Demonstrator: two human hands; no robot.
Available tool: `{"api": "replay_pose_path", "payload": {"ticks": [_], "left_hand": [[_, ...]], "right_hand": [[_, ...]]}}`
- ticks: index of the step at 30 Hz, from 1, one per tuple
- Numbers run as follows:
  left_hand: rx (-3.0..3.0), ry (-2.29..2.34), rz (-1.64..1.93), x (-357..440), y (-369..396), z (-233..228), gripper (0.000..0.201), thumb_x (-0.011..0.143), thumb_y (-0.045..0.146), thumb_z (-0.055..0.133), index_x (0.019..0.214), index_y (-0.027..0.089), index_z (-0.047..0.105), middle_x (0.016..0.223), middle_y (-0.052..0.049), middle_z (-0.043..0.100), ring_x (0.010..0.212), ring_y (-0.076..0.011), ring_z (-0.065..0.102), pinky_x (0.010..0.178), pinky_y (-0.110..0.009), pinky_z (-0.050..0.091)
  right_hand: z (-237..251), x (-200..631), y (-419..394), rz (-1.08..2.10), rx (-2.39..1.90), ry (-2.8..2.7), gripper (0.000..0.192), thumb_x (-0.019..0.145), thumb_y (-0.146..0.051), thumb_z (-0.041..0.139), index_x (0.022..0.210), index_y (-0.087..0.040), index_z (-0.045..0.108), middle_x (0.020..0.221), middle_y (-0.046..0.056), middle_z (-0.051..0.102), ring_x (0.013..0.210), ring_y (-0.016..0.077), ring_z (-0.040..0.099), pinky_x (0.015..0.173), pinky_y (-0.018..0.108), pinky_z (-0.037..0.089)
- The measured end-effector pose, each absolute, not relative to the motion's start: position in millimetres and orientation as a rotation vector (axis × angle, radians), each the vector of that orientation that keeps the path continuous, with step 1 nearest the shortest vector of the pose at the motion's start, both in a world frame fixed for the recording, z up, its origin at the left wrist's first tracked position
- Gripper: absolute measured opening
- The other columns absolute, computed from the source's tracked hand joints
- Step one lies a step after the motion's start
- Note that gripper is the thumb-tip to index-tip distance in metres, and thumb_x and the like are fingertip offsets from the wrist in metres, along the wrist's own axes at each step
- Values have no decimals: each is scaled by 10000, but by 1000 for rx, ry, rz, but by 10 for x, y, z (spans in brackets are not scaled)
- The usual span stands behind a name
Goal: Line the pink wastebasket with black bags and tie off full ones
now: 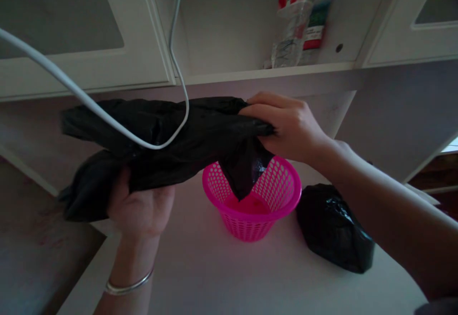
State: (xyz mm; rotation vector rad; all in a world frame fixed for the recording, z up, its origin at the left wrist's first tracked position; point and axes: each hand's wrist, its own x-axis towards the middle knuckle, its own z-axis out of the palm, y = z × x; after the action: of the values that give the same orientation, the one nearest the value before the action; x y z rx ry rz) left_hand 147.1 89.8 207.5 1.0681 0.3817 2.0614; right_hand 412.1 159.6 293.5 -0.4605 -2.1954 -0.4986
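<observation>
A black plastic bag is stretched out in the air between my two hands. My right hand is closed on its right end, with the fingers over the top edge. My left hand holds the bag from below, palm up, and the bag hides most of its fingers. One corner of the bag hangs down into the mouth of a pink perforated plastic basket, which stands upright on the white surface. A silver bangle circles my left wrist.
Right of the basket lies another black plastic bag, bunched up. A white cable loops in front of the held bag. Above, an open cabinet shelf holds a clear plastic bottle and a dark labelled container.
</observation>
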Motion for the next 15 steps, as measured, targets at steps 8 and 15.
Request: {"api": "replay_pose_path", "payload": {"ticks": [8, 15], "left_hand": [[946, 643, 1855, 1511, 1120, 1612, 392, 874, 322, 783, 1260, 375, 747, 1486, 28, 664, 1511, -309, 460, 1253, -546, 402], [1093, 989, 1707, 1465, 1268, 1492, 676, 637, 190, 961, 1257, 353, 746, 1451, 3, 684, 1513, -360, 449, 1287, -602, 306]], "right_hand": [[1933, 4172, 2003, 44, -832, -2417, 446, 969, -259, 579, 1397, -136, 560, 1370, 197, 645, 1188, 306, 676, 1012, 447, 546], [1771, 4265, 2065, 648, -672, -2957, 592, 850, -327, 793, 1415, -264, 629, 1450, 53, 678, 1358, 269, 611, 1162, 408, 468]]}}
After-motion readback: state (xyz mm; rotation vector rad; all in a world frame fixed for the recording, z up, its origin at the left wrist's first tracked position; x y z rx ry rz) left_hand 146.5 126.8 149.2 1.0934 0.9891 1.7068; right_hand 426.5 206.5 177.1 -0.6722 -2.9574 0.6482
